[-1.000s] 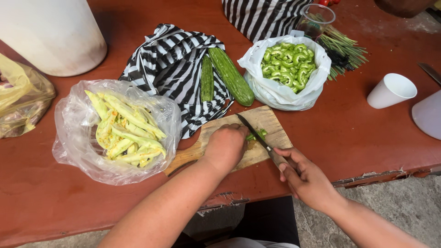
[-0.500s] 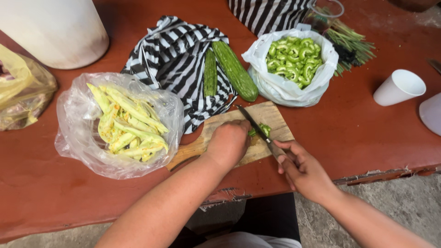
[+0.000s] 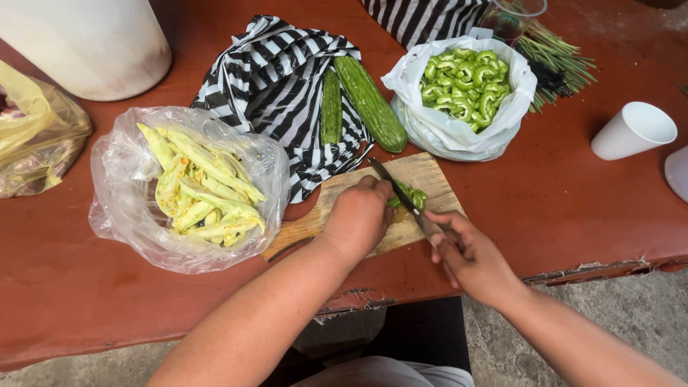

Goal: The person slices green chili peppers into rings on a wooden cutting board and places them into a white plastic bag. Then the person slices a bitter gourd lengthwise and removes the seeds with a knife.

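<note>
Head view: right hand [image 3: 469, 254] grips knife [image 3: 403, 198], apparently touching green vegetable [image 3: 410, 196].

Clear bag [image 3: 129, 215] left, white bag [image 3: 444, 136] right, striped black-and-white bag [image 3: 272, 79] between, yellow bag [image 3: 36, 136] far left.

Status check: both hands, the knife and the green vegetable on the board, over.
Right hand grips knife, blade on green vegetable. Left hand pins it to cutting board. Nothing blocking the blade.
</note>
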